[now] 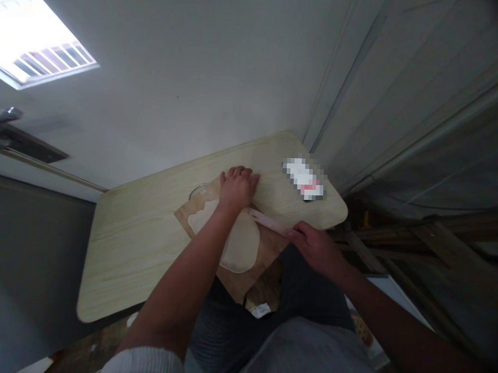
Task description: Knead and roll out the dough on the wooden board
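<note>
A brown wooden board point(269, 251) lies aslant over the table's near edge, a thin metal loop point(198, 188) at its far-left corner. Spread on it is a flat, pale sheet that looks like rolled dough point(242, 246), with a ragged far-left edge. My left hand point(237, 189) rests palm down at the board's far edge, fingers out and slightly bent; my forearm hides part of the sheet. On the right, my right hand point(312, 243) is closed around one end of a long pale-pink flat tool point(272, 222). The tool's other end lies by the sheet's right edge, near my left wrist.
The light wood-grain table point(136, 242) stands against a pale wall point(195, 97). A phone with a blurred-out screen point(304, 178) lies at its right end. A door handle point(8, 115) is at far left. Wooden beams point(394, 240) are at right.
</note>
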A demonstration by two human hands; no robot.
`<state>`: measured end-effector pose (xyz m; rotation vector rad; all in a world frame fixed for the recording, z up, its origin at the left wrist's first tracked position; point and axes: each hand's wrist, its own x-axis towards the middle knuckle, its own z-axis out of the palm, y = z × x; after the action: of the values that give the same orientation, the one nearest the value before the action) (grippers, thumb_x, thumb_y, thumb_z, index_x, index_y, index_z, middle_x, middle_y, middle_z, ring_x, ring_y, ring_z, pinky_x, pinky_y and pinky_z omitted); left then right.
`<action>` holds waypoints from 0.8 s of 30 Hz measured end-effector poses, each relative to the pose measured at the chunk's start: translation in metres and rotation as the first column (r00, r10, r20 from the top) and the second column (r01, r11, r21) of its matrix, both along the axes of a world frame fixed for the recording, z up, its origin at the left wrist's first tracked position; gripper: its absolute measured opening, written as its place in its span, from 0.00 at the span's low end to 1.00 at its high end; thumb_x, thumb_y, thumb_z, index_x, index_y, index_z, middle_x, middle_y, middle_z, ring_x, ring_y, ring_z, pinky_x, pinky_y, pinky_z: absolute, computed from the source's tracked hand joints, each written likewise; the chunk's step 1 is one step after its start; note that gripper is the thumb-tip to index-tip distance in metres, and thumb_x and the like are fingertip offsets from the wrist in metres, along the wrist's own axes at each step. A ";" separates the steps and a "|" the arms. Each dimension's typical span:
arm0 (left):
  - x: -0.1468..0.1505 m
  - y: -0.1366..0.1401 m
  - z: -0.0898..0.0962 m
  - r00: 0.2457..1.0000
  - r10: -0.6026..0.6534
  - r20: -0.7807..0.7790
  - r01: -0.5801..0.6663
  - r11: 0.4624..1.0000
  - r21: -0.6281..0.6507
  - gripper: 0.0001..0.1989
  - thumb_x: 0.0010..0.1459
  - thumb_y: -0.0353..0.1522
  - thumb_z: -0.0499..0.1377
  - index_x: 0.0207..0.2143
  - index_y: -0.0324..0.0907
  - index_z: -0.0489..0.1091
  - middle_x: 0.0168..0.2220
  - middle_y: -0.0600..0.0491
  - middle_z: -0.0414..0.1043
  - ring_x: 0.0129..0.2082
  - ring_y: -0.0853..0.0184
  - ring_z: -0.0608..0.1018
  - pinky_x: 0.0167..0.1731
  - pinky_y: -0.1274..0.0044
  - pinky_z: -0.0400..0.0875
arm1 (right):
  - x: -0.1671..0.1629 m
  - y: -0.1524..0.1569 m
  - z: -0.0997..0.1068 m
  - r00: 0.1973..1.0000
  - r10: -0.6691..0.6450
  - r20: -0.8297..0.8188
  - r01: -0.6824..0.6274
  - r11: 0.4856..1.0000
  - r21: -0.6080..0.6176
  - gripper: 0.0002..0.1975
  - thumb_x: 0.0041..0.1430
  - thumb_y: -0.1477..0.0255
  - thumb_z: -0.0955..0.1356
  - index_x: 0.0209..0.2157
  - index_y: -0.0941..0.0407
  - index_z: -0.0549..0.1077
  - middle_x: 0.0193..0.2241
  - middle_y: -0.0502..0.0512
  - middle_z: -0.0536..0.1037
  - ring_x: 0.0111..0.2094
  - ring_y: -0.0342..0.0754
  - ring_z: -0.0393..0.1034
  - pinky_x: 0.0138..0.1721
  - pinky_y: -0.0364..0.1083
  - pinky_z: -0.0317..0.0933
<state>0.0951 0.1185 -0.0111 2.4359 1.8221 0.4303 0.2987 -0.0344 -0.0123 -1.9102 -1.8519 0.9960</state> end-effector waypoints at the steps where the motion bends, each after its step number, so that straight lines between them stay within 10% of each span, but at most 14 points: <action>1: -0.001 -0.001 0.000 1.000 -0.010 0.015 0.010 1.000 -0.004 0.22 0.69 0.45 0.44 0.51 0.45 0.71 0.55 0.45 0.71 0.57 0.54 0.68 0.59 0.56 0.56 | -0.002 0.000 0.002 1.000 0.015 0.009 -0.015 1.000 -0.004 0.21 0.65 0.51 0.59 0.31 0.53 0.68 0.24 0.50 0.75 0.27 0.48 0.70 0.29 0.44 0.50; 7: -0.012 0.003 0.000 0.953 -0.051 0.300 0.042 0.998 0.036 0.17 0.66 0.43 0.52 0.46 0.44 0.74 0.51 0.47 0.75 0.54 0.58 0.72 0.58 0.64 0.62 | -0.005 0.004 0.001 0.993 0.084 0.087 -0.086 0.996 0.018 0.18 0.63 0.52 0.64 0.36 0.53 0.70 0.26 0.52 0.76 0.28 0.48 0.70 0.28 0.43 0.48; 12: -0.044 -0.015 0.013 0.819 0.102 0.565 -0.224 0.963 0.151 0.17 0.66 0.41 0.52 0.48 0.43 0.73 0.49 0.47 0.75 0.52 0.62 0.74 0.55 0.68 0.66 | 0.000 0.005 -0.005 0.996 0.089 -0.019 -0.088 0.995 0.035 0.17 0.64 0.54 0.63 0.34 0.53 0.70 0.24 0.50 0.74 0.27 0.47 0.69 0.28 0.43 0.49; 19: -0.107 -0.100 -0.003 0.869 0.366 0.333 -0.438 0.882 0.172 0.24 0.62 0.43 0.56 0.56 0.38 0.67 0.57 0.39 0.68 0.61 0.52 0.67 0.63 0.58 0.57 | -0.008 -0.011 -0.013 0.980 0.036 -0.196 -0.035 0.999 0.010 0.19 0.63 0.52 0.63 0.32 0.54 0.69 0.21 0.47 0.70 0.25 0.45 0.65 0.28 0.43 0.51; 24: -0.110 -0.135 -0.023 0.904 0.355 0.237 -0.373 0.927 0.034 0.31 0.61 0.47 0.57 0.62 0.41 0.62 0.63 0.39 0.61 0.65 0.52 0.63 0.64 0.59 0.56 | -0.021 -0.031 -0.015 0.953 0.035 -0.301 -0.059 0.996 -0.070 0.22 0.63 0.49 0.62 0.33 0.54 0.71 0.22 0.47 0.71 0.26 0.45 0.65 0.27 0.43 0.52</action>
<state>-0.0148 -0.0169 -0.0345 1.9783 2.1898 0.7843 0.2773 -0.0658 -0.0277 -1.6522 -1.7112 1.3111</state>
